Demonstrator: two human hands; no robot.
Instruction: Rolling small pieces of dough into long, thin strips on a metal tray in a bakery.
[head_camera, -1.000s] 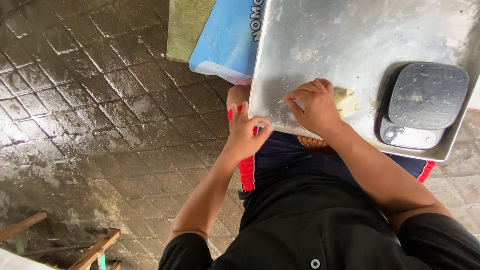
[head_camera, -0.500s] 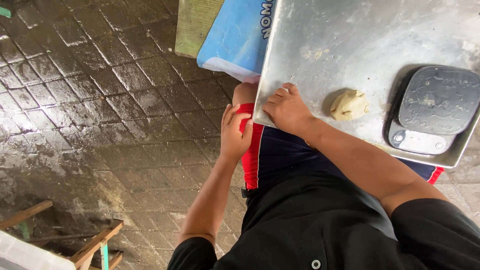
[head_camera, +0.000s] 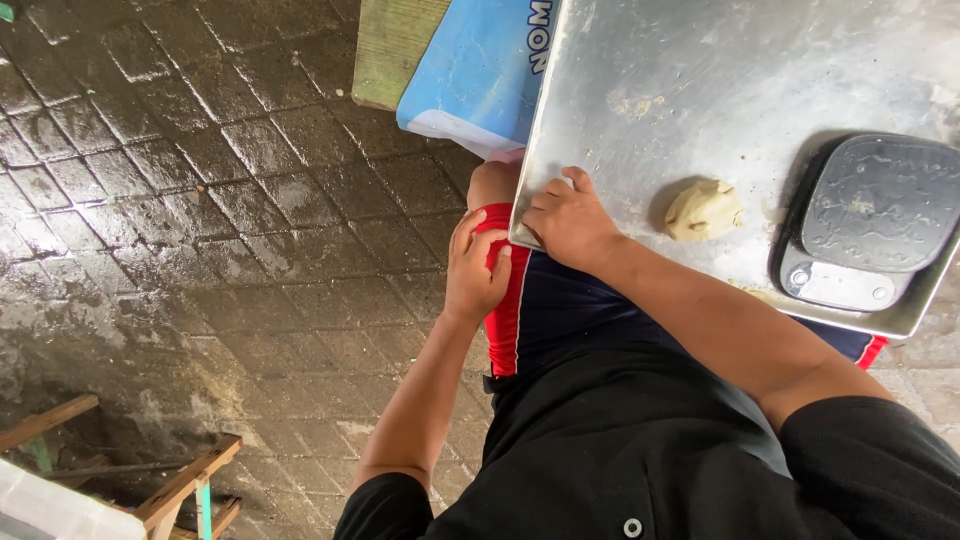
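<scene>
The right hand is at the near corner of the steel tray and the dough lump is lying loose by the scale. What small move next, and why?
Probably reach the right hand across the flat steel tray to the pale round dough lump. It lies alone, apart from the dark grey kitchen scale, whose platform is bare. The left hand rests on the red-edged shorts, holding nothing.

Metal tray (head_camera: 700, 60): top and right sides cut off by frame edge. Near corner of tray hidden under right hand (head_camera: 570, 222). Beside tray, blue bag (head_camera: 470, 75) cut at top. Under tray, most of the lap hidden.
</scene>
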